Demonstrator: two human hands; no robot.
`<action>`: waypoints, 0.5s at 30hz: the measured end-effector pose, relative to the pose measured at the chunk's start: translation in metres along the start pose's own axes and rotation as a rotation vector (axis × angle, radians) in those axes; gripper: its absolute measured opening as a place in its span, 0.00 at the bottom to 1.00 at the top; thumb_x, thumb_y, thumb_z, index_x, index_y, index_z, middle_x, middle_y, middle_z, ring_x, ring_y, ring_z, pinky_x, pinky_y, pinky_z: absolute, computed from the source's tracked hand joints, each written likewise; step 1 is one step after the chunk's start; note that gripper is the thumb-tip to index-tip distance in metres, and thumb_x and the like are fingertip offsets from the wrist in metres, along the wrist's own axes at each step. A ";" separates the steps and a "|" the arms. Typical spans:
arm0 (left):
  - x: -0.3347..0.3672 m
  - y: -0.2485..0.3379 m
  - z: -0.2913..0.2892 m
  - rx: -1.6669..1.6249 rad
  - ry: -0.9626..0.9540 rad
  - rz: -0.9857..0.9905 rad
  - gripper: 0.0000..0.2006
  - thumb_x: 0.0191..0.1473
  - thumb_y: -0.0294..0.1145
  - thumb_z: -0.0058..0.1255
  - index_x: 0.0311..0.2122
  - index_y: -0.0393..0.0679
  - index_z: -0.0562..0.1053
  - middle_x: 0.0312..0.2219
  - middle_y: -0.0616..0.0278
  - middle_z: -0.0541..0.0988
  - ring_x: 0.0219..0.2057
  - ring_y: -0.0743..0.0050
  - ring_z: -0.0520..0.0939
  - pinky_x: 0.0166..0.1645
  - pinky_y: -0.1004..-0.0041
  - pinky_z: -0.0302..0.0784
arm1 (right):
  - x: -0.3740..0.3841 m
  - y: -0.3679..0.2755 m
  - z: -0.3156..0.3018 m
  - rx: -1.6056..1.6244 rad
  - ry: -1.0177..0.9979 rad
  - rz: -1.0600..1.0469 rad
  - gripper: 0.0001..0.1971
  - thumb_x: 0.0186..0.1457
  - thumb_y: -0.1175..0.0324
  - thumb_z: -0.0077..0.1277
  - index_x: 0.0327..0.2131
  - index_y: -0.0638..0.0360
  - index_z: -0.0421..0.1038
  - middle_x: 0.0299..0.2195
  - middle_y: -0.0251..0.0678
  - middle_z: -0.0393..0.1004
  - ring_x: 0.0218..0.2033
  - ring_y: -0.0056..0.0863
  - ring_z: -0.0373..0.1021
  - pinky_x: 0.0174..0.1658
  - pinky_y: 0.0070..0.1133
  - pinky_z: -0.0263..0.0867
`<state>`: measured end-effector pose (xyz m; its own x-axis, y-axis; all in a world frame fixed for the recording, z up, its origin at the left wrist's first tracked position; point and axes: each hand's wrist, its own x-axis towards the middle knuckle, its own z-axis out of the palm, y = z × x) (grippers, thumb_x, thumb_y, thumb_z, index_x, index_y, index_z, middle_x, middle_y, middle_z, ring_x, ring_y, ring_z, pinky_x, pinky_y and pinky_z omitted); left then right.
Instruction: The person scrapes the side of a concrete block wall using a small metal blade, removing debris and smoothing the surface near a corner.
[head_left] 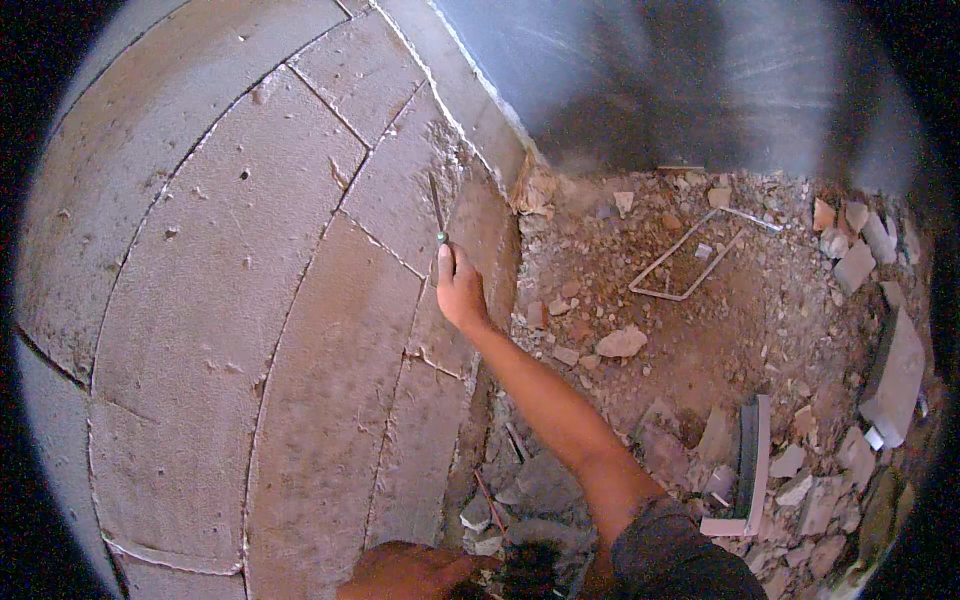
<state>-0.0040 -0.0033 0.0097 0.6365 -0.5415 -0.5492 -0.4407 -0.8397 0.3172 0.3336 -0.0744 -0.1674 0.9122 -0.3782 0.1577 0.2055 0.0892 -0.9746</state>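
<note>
My right hand (461, 290) is closed round the handle of a thin screwdriver-like tool (436, 208) with a dark straight shaft and a greenish collar. Its tip points up the block wall (330, 290), at the lower left of a rough, chipped patch (447, 150) by the corner. Whether the tip touches the surface I cannot tell. Low in the picture, my left hand (415, 572) is partly cut off by the lower edge, in front of the wall. Its fingers do not show clearly. A dark, blurred mass (530, 568) lies beside it, too unclear to name.
Rubble (600, 230) covers the ground to the right. A bent, pale metal frame (660, 268) lies on it. An L-shaped pale piece (757, 470) and broken slabs (893, 380) lie at the right. A smooth dark grey wall (700, 80) stands at the back.
</note>
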 end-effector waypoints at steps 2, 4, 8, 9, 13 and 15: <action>0.000 -0.001 0.000 0.015 0.004 0.002 0.26 0.48 0.50 0.53 0.48 0.43 0.69 0.31 0.56 0.77 0.33 0.54 0.78 0.37 0.63 0.71 | 0.000 -0.001 0.001 0.091 0.063 -0.065 0.23 0.61 0.51 0.33 0.39 0.62 0.69 0.33 0.57 0.72 0.38 0.57 0.67 0.40 0.41 0.63; 0.000 -0.003 0.002 0.029 -0.001 -0.001 0.26 0.48 0.50 0.53 0.48 0.43 0.69 0.31 0.56 0.77 0.33 0.54 0.78 0.37 0.63 0.71 | 0.003 0.005 0.002 -0.089 -0.068 0.074 0.24 0.62 0.51 0.32 0.38 0.63 0.69 0.33 0.58 0.71 0.38 0.57 0.67 0.40 0.41 0.63; -0.001 -0.007 0.006 0.044 0.022 0.029 0.25 0.48 0.49 0.53 0.47 0.44 0.69 0.31 0.56 0.77 0.32 0.54 0.78 0.37 0.63 0.71 | 0.003 0.001 0.006 -0.120 -0.128 0.098 0.26 0.61 0.48 0.31 0.37 0.65 0.69 0.34 0.59 0.71 0.38 0.59 0.67 0.40 0.42 0.62; -0.001 -0.006 0.005 0.039 0.031 0.026 0.25 0.48 0.49 0.53 0.47 0.44 0.69 0.31 0.56 0.77 0.32 0.54 0.78 0.37 0.63 0.71 | -0.002 -0.005 0.005 0.001 -0.035 0.007 0.27 0.61 0.48 0.31 0.36 0.66 0.69 0.34 0.59 0.71 0.38 0.59 0.67 0.39 0.43 0.62; -0.001 -0.010 0.010 0.065 0.045 0.035 0.25 0.48 0.49 0.53 0.47 0.43 0.68 0.31 0.56 0.77 0.32 0.54 0.78 0.36 0.63 0.71 | 0.008 0.005 0.006 -0.183 -0.079 0.084 0.28 0.61 0.48 0.31 0.35 0.67 0.70 0.33 0.59 0.71 0.37 0.59 0.67 0.38 0.43 0.63; 0.000 -0.010 0.008 -0.001 0.041 0.072 0.25 0.48 0.49 0.53 0.47 0.43 0.68 0.31 0.56 0.77 0.33 0.54 0.78 0.36 0.63 0.71 | 0.009 0.009 0.004 -0.168 -0.098 0.111 0.28 0.61 0.48 0.31 0.35 0.68 0.70 0.33 0.60 0.71 0.37 0.59 0.67 0.38 0.43 0.63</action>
<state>-0.0047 0.0051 -0.0002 0.6285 -0.6016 -0.4931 -0.4856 -0.7987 0.3555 0.3454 -0.0738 -0.1743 0.9576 -0.2829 0.0544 0.0471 -0.0328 -0.9984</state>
